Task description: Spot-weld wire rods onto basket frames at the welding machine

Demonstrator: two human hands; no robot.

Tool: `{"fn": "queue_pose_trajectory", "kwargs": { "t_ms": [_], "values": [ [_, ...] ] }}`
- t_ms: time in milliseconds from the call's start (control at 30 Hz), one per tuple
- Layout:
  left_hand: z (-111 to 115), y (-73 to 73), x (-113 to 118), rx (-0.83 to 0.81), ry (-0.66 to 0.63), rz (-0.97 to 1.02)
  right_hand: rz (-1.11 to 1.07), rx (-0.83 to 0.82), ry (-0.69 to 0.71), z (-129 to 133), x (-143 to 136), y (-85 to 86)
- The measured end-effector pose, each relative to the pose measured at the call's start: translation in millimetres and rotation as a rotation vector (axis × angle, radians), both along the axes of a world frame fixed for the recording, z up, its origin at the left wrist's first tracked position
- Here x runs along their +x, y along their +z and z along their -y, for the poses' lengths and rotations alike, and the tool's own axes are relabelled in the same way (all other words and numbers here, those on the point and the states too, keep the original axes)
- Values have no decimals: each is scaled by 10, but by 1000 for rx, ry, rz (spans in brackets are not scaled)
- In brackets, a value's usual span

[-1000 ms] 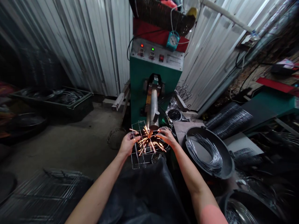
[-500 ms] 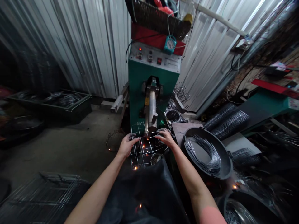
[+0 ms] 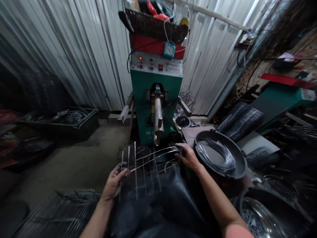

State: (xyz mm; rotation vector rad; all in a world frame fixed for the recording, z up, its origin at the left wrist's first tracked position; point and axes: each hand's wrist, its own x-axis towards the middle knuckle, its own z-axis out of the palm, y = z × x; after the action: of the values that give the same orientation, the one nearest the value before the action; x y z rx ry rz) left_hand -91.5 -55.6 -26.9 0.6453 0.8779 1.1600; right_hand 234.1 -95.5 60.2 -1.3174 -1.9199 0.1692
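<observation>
My left hand (image 3: 116, 178) is closed on the left side of a wire rack (image 3: 136, 172), a grid of thin straight rods crossed by curved ones. On the far right end of the same rack, my right hand (image 3: 187, 156) pinches the wires. The rack hangs tilted over my dark apron (image 3: 158, 205), and one joint near my left fingers glows orange. Just beyond it stands a green spot welder (image 3: 143, 99), whose metal electrode arm (image 3: 158, 115) points toward me. The electrode tip is apart from the rack.
To the right, a black pan (image 3: 240, 165) holds a coil of curved wires (image 3: 223, 162). A metal bowl (image 3: 260, 215) of small pieces sits nearer me. Finished-looking wire racks (image 3: 64, 211) lie at lower left, and a green bin (image 3: 86, 120) stands on the floor behind them.
The rack has come away from the electrode toward me, and its left side has swung nearer. My left hand moved left and down with it. The flying sparks are gone.
</observation>
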Motion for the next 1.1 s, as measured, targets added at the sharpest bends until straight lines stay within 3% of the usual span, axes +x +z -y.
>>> {"fn": "queue_pose_trajectory", "kwargs": {
  "t_ms": [100,233,333,400,467,533,667,767,833,933,1000,1100],
  "values": [
    [184,65,-183,6,28,153,-134,19,-9,110,53,193],
    [317,98,-252,76,36,257,-185,202,41,204,-193,448],
    [282,98,-349,9,-42,58,-143,305,104,245,-473,611],
    [244,191,-440,-1,35,-185,-100,302,154,248,-634,696],
    [250,419,-496,120,209,-402,-67,255,204,234,-769,764],
    [313,770,-466,359,297,-557,-67,173,230,214,-888,826],
    [430,1498,-161,792,66,-782,-212,-45,207,185,-1047,992],
    [337,1741,68,820,20,-696,-453,-324,261,184,-1013,1099],
    [203,1736,145,768,14,-623,-674,-566,377,214,-923,1109],
    [-9,1575,186,683,-28,-529,-976,-813,549,309,-795,1019],
    [-116,1418,205,607,-77,-460,-1103,-898,570,373,-767,922],
    [-211,1173,232,502,-148,-383,-1185,-955,497,401,-809,769]
  ]
}}
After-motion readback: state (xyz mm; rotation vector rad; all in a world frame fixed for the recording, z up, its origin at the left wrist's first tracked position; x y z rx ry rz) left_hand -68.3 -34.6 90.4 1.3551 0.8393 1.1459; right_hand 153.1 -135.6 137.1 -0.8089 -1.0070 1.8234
